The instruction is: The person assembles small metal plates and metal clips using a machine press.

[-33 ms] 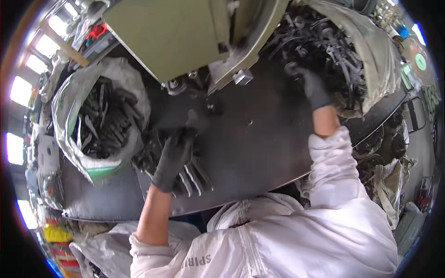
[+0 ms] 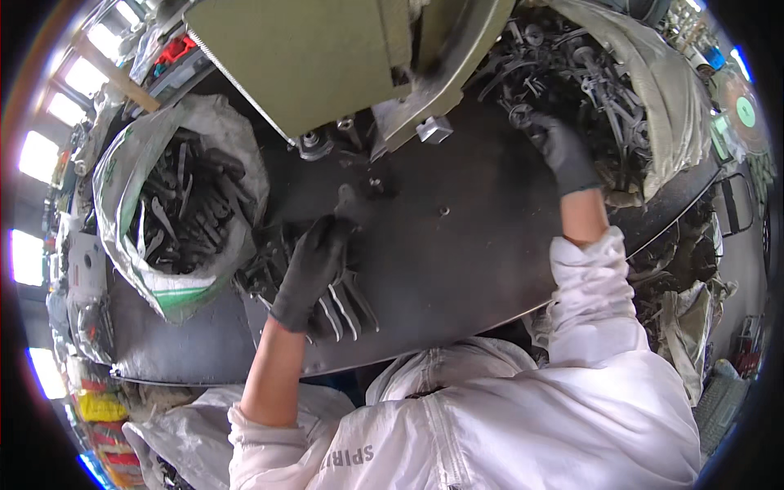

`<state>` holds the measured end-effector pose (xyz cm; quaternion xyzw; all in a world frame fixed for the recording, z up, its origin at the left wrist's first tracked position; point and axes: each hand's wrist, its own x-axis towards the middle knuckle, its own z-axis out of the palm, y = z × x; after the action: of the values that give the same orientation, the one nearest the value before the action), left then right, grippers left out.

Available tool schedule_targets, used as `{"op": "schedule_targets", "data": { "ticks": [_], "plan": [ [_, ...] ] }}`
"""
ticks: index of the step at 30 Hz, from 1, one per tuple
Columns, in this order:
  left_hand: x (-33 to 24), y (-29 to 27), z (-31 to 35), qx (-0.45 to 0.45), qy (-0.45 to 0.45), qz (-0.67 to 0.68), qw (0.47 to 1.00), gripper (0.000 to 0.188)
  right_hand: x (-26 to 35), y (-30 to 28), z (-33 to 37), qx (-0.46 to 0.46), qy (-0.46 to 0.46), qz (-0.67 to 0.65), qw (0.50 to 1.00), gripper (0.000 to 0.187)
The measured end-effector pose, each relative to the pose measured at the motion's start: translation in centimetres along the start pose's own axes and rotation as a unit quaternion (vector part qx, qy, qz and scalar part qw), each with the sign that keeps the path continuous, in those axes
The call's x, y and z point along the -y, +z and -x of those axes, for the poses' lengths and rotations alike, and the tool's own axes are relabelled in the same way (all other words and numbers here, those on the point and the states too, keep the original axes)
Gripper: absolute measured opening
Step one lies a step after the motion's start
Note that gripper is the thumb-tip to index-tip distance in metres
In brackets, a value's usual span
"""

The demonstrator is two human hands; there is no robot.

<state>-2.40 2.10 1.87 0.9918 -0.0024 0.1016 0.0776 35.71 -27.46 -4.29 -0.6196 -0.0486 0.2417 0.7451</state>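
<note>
My left hand point(image 2: 314, 263), in a dark grey glove, is closed on a flat grey metal piece point(image 2: 346, 198) whose rounded end sticks out past the fingertips. Below this hand, several curved metal handles point(image 2: 346, 309) lie side by side on the dark metal table point(image 2: 445, 269). My right hand point(image 2: 562, 153), gloved likewise, is at the near left edge of a heap of dark metal parts point(image 2: 584, 73). Its fingers are pinched on a metal part with a round end point(image 2: 519, 116); the rest of that part is hidden.
A green machine point(image 2: 302, 65) overhangs the table's far side, with a metal block point(image 2: 434, 129) at its lower edge. At left stands a white sack point(image 2: 175, 298) full of dark handles. An open pale sack point(image 2: 665, 106) holds the heap at right. A small bolt point(image 2: 376, 184) stands on the table.
My right hand has shifted slightly to the right and nearer to me, and appears sharper. My left hand stays almost in place, still on the metal piece. The whole view has tilted a little.
</note>
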Motion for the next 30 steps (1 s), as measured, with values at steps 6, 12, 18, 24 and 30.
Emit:
{"op": "schedule_targets", "data": {
  "ticks": [6,12,18,24,30],
  "plan": [
    [0.4,0.5,-1.2,-0.025,-0.166,0.401,0.901,0.036,3.7,19.1,15.2,0.037,-0.120,0.190,0.974,0.022],
    [-0.2,-0.1,-4.0,0.016,-0.250,0.584,0.772,0.037,-1.6,22.4,14.8,0.216,-0.138,0.091,0.962,0.034],
    [-0.1,-1.0,-4.2,0.071,-0.132,0.586,0.796,0.031,-2.1,23.5,15.1,0.210,-0.010,0.105,0.972,0.038],
    [-0.8,-1.5,-4.4,0.065,-0.233,0.561,0.792,0.032,-1.9,23.6,15.6,0.200,-0.038,0.082,0.976,0.038],
    [-0.2,-0.3,-4.2,0.047,-0.262,0.650,0.711,0.026,-2.4,23.5,15.6,0.192,-0.052,0.099,0.975,0.034]
  ]
}}
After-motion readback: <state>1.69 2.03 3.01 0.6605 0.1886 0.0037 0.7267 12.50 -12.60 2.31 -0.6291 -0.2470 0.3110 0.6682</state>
